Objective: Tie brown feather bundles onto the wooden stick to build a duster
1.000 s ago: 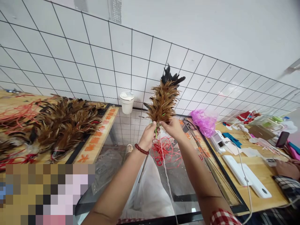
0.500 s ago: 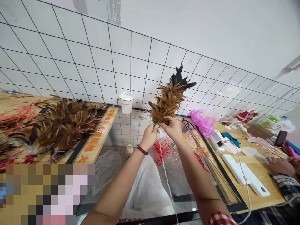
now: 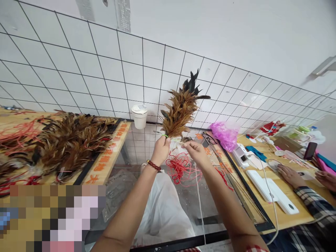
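In the middle of the head view, my left hand point(image 3: 161, 149) is closed around the lower end of a feather duster point(image 3: 181, 112). The duster leans up and to the right, with brown feathers below and black ones at its tip. A bit of bright green shows by my left thumb. My right hand point(image 3: 196, 151), just to the right, has its fingers pinched on a white cord point(image 3: 200, 203). A pale stretch spans the gap between both hands, and the cord hangs down past the table's front edge. Under my hands lies a tangle of red string point(image 3: 180, 168) on the glass top.
Brown feather bundles point(image 3: 73, 143) cover the left table. A white lidded cup point(image 3: 139, 117) stands at the back by the wire grid point(image 3: 143, 63). To the right are glasses point(image 3: 210, 137), a pink plastic bag point(image 3: 224, 134), a white device point(image 3: 271, 190) and a co-worker's hand point(image 3: 291, 175).
My right hand has moved away from the duster's base, drawing the cord rightward. The duster and my left hand have shifted slightly left in view. The co-worker's hand has moved left.
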